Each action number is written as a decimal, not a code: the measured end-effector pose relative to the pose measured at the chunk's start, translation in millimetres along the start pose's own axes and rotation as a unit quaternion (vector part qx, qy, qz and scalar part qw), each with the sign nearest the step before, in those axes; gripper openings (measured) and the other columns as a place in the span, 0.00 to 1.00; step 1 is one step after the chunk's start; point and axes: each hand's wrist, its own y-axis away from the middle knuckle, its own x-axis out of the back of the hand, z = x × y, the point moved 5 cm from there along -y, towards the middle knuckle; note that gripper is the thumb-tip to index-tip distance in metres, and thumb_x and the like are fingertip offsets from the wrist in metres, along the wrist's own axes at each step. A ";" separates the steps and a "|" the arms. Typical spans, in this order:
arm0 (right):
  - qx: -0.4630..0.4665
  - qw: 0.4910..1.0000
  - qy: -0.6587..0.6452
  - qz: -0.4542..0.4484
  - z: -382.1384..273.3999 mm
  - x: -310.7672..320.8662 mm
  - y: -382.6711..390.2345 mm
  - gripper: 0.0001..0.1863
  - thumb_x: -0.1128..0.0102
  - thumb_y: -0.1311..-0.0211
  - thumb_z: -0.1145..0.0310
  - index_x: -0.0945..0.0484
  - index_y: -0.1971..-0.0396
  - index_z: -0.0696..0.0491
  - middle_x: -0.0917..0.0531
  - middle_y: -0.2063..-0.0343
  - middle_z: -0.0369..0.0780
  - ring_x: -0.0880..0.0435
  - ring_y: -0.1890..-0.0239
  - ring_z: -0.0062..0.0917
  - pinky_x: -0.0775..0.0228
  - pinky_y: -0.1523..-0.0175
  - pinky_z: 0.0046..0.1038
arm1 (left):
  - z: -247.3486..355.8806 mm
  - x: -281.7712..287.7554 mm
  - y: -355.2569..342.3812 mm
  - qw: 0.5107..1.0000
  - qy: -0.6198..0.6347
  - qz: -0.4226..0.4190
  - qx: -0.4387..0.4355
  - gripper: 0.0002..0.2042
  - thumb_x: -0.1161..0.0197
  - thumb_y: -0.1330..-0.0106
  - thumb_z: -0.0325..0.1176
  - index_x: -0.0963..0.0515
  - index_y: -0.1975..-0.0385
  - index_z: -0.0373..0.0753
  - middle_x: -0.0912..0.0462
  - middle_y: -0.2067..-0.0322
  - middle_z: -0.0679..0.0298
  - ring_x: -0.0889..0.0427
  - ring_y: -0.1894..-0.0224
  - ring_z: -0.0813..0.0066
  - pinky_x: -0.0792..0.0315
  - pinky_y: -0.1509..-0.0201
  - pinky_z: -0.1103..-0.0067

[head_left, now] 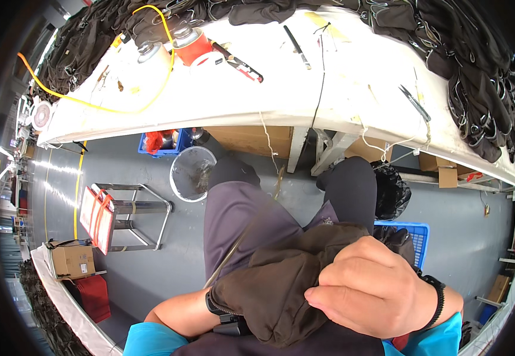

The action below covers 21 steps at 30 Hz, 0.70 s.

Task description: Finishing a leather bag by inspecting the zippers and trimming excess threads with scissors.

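A grey workshop floor and a long white desk [328, 89] heaped along its far edge with dark fabric pieces [482, 89] frame this scene. A seated person holds a dark brown fabric bag [281, 285] in the lap, near the six o'clock edge of the view.

The right hand [370, 288], a black band at the wrist, lies curled over the bag's right side, its fingers [343, 270] closed on a bunched fold of cloth. The left hand [213, 302] is almost wholly hidden under the bag at seven o'clock, so its fingers cannot be read as open or closed; only the forearm and a black wrist device show. A zipper edge runs along the bag's lower left.

On the desk at eleven o'clock stand two spray cans [171, 47] with a yellow cable [121, 110] looping around them; scissors [414, 101] lie at two o'clock. A wire wastebasket [191, 173] and a metal stool [130, 216] stand on the floor at nine to ten o'clock, and a blue crate [414, 237] sits just beside the right knee.

Judging by the grip, the cloth handles best if held taut between both hands, with the zipper edge kept free of the bunched fold.
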 end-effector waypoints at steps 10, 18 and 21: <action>-0.017 0.999 -0.038 -0.023 5.5 -11.9 -2.9 0.12 0.36 0.62 0.77 0.28 0.74 0.57 0.29 0.72 0.40 0.29 0.71 0.31 0.34 0.65 0.28 | -19.6 1.5 2.9 0.996 0.083 -0.008 0.014 0.21 0.41 0.36 0.29 0.30 0.42 0.38 0.25 0.47 0.64 0.27 0.45 0.80 0.33 0.42 0.87; -0.080 0.988 -0.135 0.003 11.3 -15.8 1.8 0.13 0.36 0.60 0.83 0.27 0.73 0.55 0.26 0.71 0.40 0.28 0.72 0.32 0.33 0.66 0.28 | -11.2 6.2 4.4 0.997 0.077 0.013 0.009 0.20 0.41 0.36 0.29 0.30 0.43 0.38 0.25 0.48 0.63 0.27 0.46 0.79 0.32 0.42 0.86; -0.091 0.985 -0.149 0.012 12.7 -11.5 1.3 0.13 0.36 0.59 0.83 0.27 0.72 0.55 0.25 0.71 0.40 0.27 0.72 0.32 0.32 0.65 0.28 | -6.4 7.9 2.3 0.997 0.069 0.021 0.002 0.20 0.41 0.36 0.29 0.30 0.43 0.37 0.25 0.48 0.62 0.27 0.47 0.78 0.32 0.42 0.85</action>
